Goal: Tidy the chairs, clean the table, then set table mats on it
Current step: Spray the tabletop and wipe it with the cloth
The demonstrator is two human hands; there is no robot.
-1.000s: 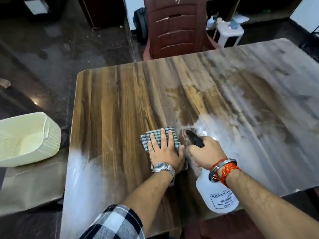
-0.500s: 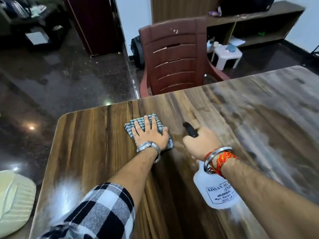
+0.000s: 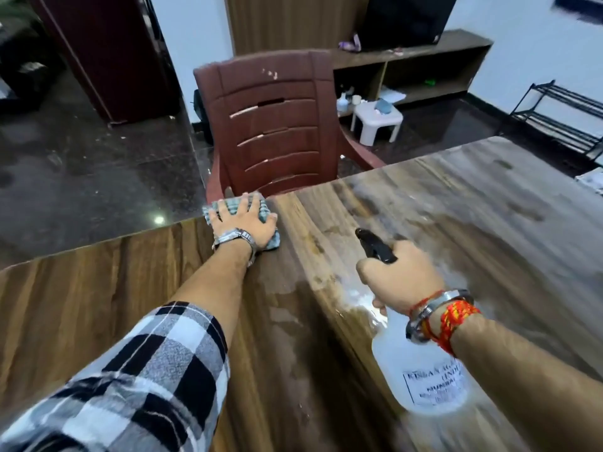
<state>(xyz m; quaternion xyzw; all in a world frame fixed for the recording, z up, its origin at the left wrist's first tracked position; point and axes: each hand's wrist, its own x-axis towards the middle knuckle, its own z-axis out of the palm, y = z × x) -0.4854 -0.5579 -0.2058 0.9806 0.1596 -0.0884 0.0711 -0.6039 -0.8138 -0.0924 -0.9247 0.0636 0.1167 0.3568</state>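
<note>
While the left hand (image 3: 245, 223) presses flat on the checked cloth (image 3: 239, 208), the wood-grain table (image 3: 456, 230) gleams wet

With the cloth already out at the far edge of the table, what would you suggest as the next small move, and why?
Probably draw the left hand and checked cloth back toward the body and rightward. The cloth sits at the far edge of the table, by the brown chair, while wet streaks and pale film remain near the spray bottle in the right hand.
</note>
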